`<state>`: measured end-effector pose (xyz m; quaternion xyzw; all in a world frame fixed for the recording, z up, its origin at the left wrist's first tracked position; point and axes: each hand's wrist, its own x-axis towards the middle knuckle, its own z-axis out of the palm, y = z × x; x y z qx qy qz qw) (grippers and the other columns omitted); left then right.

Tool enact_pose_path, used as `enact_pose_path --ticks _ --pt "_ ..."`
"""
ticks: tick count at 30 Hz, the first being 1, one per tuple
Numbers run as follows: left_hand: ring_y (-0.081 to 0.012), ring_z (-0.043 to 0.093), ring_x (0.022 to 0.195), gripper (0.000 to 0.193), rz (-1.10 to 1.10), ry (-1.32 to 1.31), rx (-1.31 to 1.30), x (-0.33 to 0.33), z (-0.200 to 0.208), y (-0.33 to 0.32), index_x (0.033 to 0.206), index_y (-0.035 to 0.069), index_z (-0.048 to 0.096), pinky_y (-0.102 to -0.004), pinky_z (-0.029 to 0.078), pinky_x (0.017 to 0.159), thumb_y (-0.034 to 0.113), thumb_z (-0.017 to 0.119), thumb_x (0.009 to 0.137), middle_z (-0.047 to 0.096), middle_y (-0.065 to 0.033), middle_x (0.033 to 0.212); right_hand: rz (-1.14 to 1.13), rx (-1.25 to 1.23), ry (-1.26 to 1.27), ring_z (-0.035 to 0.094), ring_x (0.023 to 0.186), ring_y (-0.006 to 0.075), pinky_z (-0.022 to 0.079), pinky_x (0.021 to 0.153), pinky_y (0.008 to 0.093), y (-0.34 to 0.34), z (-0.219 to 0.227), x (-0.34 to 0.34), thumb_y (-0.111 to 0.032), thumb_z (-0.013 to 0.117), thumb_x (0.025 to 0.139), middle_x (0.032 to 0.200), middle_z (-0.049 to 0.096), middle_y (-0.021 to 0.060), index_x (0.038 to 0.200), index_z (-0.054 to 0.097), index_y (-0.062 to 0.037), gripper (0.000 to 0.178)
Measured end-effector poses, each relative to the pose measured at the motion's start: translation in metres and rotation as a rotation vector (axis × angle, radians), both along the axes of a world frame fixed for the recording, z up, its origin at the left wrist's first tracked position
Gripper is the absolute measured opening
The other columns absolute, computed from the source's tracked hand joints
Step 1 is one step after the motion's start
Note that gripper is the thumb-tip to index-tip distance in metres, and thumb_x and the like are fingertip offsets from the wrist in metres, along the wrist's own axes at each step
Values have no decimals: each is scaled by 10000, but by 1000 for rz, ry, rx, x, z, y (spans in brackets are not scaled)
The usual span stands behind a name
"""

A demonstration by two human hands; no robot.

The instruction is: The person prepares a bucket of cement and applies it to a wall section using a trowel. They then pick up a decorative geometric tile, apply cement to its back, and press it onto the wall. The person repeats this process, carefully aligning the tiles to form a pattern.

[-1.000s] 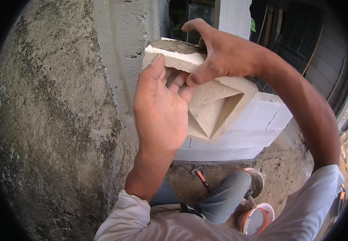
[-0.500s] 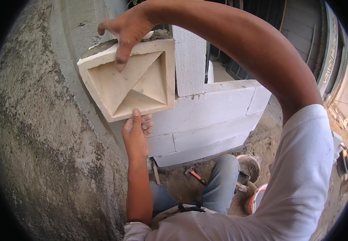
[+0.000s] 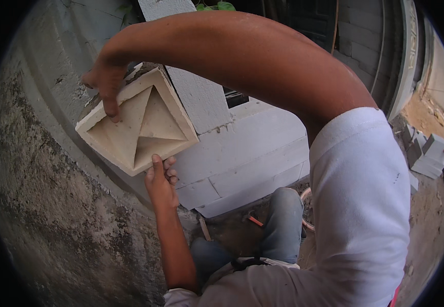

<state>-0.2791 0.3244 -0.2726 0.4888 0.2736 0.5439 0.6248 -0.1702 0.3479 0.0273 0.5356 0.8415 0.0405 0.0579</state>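
A cream square ventilation block (image 3: 130, 125) with a recessed front of slanted triangular faces sits between the rough wall and an upright white block (image 3: 197, 97). Grey mortar shows along its upper edge. Reaching over from above, my right hand (image 3: 107, 84) grips that edge, its thumb on the front and its fingers partly hidden behind. At the lower edge, my left hand (image 3: 161, 183) has its thumb against the front rim and its fingers curled under. What the block rests on is hidden.
A low wall of white blocks (image 3: 242, 153) runs below and to the right. Rough cement wall (image 3: 37, 204) fills the left. On the ground lie a hammer (image 3: 255, 221) with an orange handle and a wooden strip (image 3: 204, 228). Grey blocks (image 3: 429, 159) are stacked far right.
The whole view has turned, so the ventilation block and wall appear tilted and further left. Both hands stay on the block; its shift against the wall is hard to judge.
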Motion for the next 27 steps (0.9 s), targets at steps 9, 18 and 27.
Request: enact_pose_path --ticks 9,18,27 --pt "-39 469 598 434 114 23 32 4 4 8 1078 22 631 -192 365 509 449 621 1004 670 -25 829 38 3 -35 371 1426 430 316 1168 478 16 5 3 -524 883 631 1534 358 312 1535 168 71 1297" --pt "-35 435 571 467 164 100 8 14 7 20 1051 7 644 -188 336 488 470 631 994 620 3 765 17 -68 -27 456 1364 416 358 1134 467 40 2 15 -493 894 640 1466 447 301 1520 197 74 1258" --pt "-56 419 527 531 295 300 -20 24 3 31 875 -10 684 -205 323 477 514 664 959 542 7 646 -41 -119 -104 462 1356 427 366 1136 471 67 -6 20 -506 889 643 1465 438 317 1534 133 72 1303"
